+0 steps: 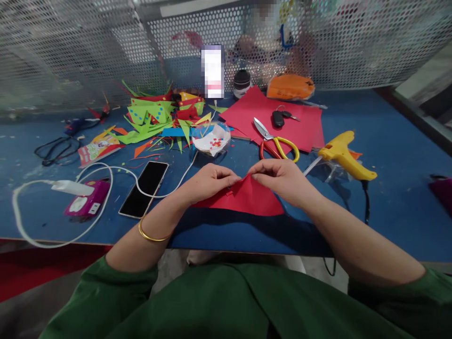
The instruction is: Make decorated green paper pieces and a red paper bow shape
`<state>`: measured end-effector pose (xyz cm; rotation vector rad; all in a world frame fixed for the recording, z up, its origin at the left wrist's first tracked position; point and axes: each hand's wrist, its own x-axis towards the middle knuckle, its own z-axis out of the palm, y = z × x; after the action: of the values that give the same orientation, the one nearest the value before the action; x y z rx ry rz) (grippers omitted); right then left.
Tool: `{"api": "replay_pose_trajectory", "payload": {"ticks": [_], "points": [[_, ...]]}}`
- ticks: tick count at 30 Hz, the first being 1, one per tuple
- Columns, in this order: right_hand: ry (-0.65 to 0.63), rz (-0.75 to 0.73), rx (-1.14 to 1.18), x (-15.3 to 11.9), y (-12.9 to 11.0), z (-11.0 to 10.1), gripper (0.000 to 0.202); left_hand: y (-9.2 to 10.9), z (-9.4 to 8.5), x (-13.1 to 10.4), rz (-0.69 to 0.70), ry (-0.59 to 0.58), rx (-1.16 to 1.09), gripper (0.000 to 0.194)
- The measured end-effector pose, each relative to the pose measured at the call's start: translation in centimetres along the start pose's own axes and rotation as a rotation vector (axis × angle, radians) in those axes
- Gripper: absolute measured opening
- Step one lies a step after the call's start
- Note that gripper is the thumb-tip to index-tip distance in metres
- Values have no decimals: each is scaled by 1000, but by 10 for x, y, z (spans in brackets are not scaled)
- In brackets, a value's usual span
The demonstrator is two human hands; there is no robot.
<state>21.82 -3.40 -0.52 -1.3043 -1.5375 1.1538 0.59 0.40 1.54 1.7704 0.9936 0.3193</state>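
A piece of red paper (254, 200) is held up a little over the blue table, close to its front edge. My left hand (215, 181) pinches the paper's top edge between thumb and fingers. Close beside it, my right hand (278, 179) pinches the same edge, and the paper bends into a peak between the two. Scissors (270, 136) with one red and one yellow handle lie just beyond my right hand. A clear bowl (228, 136) with a white paper and small red bits stands past my left hand.
On the left lie a phone (144, 190) and a purple power adapter (88, 200) with a looping white cable. To the right rests a yellow glue gun (348, 153). Red sheets (307, 127) with keys (278, 118) and green paper scraps (141, 134) lie farther back, before a perforated metal screen (176, 37).
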Motion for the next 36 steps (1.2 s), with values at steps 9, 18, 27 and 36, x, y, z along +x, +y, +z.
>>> {"api": "replay_pose_trajectory", "payload": {"ticks": [9, 18, 27, 36], "points": [[-16, 16, -52, -2, -2, -3, 14, -1, 3, 3, -11, -16, -26, 25], [-46, 78, -28, -2, 1, 3, 19, 0, 10, 3, 81, 32, 49, 22], [23, 43, 17, -2, 3, 6, 12, 7, 6, 4, 58, 13, 115, 23], [-86, 138, 26, -3, 3, 2, 20, 2, 8, 7, 125, 70, 258, 24]]}}
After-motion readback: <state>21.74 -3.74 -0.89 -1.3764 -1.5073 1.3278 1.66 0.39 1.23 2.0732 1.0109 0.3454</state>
